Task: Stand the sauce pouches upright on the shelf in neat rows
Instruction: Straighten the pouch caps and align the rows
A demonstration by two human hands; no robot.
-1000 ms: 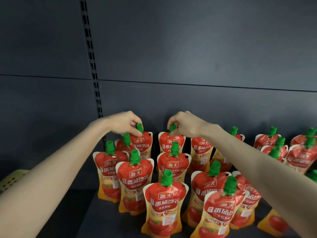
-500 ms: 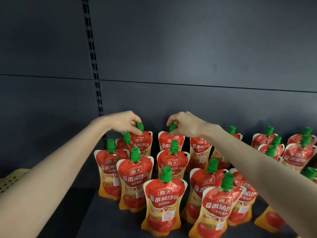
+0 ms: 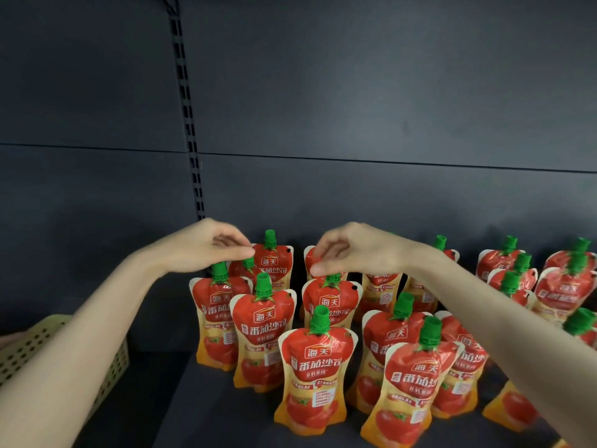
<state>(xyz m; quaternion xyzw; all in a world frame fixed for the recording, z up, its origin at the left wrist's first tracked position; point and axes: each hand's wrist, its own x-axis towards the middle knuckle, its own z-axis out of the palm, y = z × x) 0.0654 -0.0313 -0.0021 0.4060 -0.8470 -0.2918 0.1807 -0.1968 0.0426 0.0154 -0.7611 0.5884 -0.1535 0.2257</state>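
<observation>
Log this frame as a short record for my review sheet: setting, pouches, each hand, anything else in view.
Setting: dark shelf
Pouches: red sauce pouches with green caps, standing in rough rows
Left: left hand with fingers loosely curled, holding nothing, beside the back-left pouch
Right: right hand with fingers loosely curled, nothing visibly gripped, in front of the next back pouch
Other: perforated basket at the left edge

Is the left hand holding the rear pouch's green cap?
No, the left hand hangs loosely curled with nothing in its grip, and the green cap stands free just to its right.
</observation>
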